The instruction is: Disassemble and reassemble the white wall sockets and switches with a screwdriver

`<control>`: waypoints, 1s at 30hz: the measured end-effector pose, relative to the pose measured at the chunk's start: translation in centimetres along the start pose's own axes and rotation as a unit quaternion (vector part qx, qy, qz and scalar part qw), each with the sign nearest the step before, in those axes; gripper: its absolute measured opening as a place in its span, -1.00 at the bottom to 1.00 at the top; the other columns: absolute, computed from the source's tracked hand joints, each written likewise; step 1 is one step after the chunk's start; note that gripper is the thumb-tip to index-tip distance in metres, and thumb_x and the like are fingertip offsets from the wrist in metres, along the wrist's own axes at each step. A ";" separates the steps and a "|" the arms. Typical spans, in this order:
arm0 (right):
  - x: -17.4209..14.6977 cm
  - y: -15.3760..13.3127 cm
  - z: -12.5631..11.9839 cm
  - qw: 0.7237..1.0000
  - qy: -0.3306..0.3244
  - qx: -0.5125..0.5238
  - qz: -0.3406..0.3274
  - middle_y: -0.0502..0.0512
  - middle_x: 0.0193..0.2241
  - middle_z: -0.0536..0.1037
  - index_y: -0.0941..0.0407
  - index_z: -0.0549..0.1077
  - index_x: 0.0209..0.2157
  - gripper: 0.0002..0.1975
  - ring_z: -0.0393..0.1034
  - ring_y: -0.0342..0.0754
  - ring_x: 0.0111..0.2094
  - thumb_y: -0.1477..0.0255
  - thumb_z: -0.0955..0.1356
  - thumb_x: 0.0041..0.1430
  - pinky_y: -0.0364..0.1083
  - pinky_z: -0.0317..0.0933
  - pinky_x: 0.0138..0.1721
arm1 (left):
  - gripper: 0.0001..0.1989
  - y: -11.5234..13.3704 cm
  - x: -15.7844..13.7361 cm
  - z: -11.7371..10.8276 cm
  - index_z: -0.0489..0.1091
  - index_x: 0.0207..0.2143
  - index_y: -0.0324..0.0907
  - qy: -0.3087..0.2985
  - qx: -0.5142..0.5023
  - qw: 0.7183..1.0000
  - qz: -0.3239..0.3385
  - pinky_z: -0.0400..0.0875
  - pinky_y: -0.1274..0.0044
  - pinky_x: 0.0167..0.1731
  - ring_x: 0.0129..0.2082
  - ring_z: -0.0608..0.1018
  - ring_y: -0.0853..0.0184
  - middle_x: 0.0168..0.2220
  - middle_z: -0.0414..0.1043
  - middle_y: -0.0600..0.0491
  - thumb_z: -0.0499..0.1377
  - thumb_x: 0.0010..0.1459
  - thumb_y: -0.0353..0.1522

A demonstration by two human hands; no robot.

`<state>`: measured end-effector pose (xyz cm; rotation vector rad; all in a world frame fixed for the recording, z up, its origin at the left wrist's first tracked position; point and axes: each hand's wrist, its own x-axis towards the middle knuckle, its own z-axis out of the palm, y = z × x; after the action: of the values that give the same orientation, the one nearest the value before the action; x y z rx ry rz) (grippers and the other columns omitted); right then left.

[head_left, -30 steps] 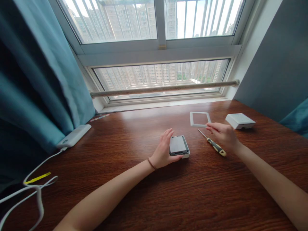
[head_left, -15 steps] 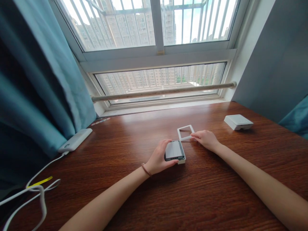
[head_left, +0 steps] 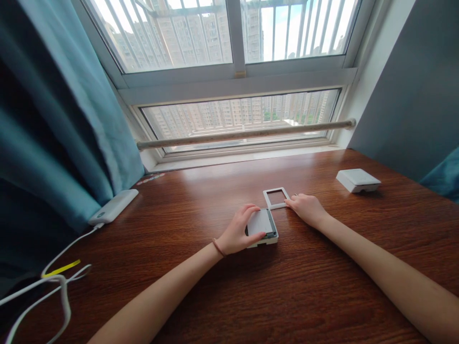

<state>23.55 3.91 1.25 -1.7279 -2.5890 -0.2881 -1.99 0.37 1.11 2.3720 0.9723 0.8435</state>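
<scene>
A square white wall switch (head_left: 260, 221) sits in its shallow mounting box, with its grey inner edge showing on the right. My left hand (head_left: 238, 231) grips it from the left, thumb on the near edge and fingers at the far one. Just beyond lies a white switch cover frame (head_left: 269, 199), flat against the tabletop and hollow in the middle. The right corner of that frame is pinched by my right hand (head_left: 306, 209); the fingertips' undersides are hidden.
A second white switch box (head_left: 358, 180) stands on the wooden table (head_left: 322, 286) at the back right. At the left, a white power bank (head_left: 114, 208) has a white cable (head_left: 68, 248) plugged in. A blue curtain (head_left: 82, 105) hangs beside the window.
The cover frame has tipped down flatter onto the table under my right hand. My left thumb and fingers have shifted over the switch, whose near side is now more visible.
</scene>
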 end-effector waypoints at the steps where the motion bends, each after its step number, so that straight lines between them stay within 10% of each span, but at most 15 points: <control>1: -0.1 -0.1 -0.1 1.000 0.000 -0.001 0.004 0.17 -0.32 0.52 0.03 0.42 -0.13 -0.73 0.39 0.02 -0.27 0.37 0.16 0.25 -0.14 0.14 -0.40 | -0.45 0.1 0.2 -0.1 0.19 0.03 -0.13 -0.009 0.003 1.000 0.004 0.19 0.28 0.07 0.05 0.29 0.13 0.02 0.21 -0.12 0.21 -0.02 -0.19; 6: -1.7 -0.2 -1.3 0.998 0.018 -0.010 0.066 0.25 -0.24 0.49 0.12 0.26 0.05 -0.61 0.39 0.08 -0.21 0.32 0.23 0.19 -0.09 0.21 -0.35 | -0.46 0.3 1.0 -0.3 0.22 -0.02 -0.13 -0.025 0.018 1.000 0.003 0.23 0.26 0.02 0.01 0.32 0.12 -0.02 0.25 -0.12 0.22 -0.04 -0.16; 12: -3.7 2.7 -1.4 0.957 -0.126 0.055 0.255 0.31 -0.32 0.51 0.19 0.43 -0.31 -0.61 0.46 0.16 -0.33 0.15 0.37 -0.05 -0.02 0.23 -0.41 | -0.42 0.0 1.1 -0.1 0.23 -0.03 -0.13 -0.030 0.015 0.999 -0.004 0.25 0.30 0.00 -0.01 0.32 0.13 -0.03 0.24 -0.11 0.26 -0.10 -0.14; 22: -3.4 4.2 -2.5 0.988 -0.009 0.145 0.049 0.16 -0.17 0.47 0.13 0.34 -0.12 -0.75 0.37 -0.05 -0.19 0.46 0.15 0.20 -0.14 0.16 -0.23 | -0.44 0.0 0.8 0.3 0.25 -0.04 -0.11 -0.013 -0.004 1.000 -0.025 0.22 0.31 0.04 0.00 0.31 0.14 -0.02 0.24 -0.09 0.26 -0.10 -0.14; 30: -4.4 2.6 -3.2 0.984 0.127 0.056 -0.111 0.05 -0.42 0.46 -0.01 0.46 -0.17 -0.69 0.33 -0.06 -0.38 0.18 0.21 0.18 -0.12 0.04 -0.38 | -0.43 0.2 0.6 0.2 0.24 -0.03 -0.13 -0.014 -0.007 0.999 -0.032 0.21 0.34 0.03 0.01 0.30 0.16 -0.01 0.23 -0.08 0.24 -0.07 -0.12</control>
<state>27.37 0.32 4.24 -1.2743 -2.5539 -0.3329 -1.38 0.65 1.32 2.3213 1.0233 0.7881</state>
